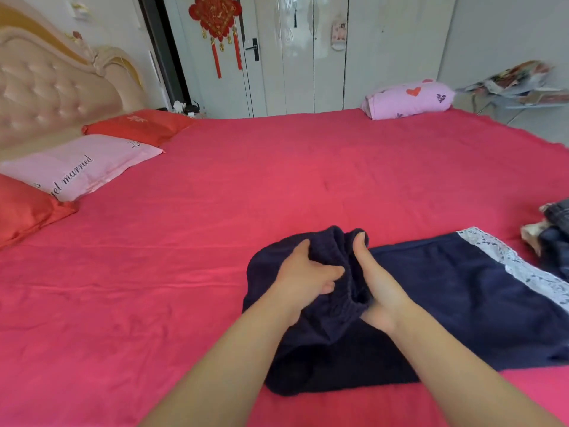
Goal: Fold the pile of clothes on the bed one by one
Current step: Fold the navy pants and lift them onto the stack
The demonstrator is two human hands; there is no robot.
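A dark navy garment [446, 300] with a white lace hem [517, 266] lies spread on the red bed sheet [215, 241] in the lower right of the head view. Its left end is bunched up into a ridge between my hands. My left hand [308, 275] lies on the bunched cloth with fingers pointing right and pressing into it. My right hand [369, 278] grips the ridge from the right side, thumb up on top of the fold. A small pile of dark and denim clothes [554, 238] sits at the right edge, partly cut off.
Two red pillows [138, 124] and a pink one [77, 164] lie by the padded headboard [46, 87] on the left. A folded pink bundle with hearts [409, 98] rests at the far edge. White wardrobe doors [308, 53] stand behind the bed.
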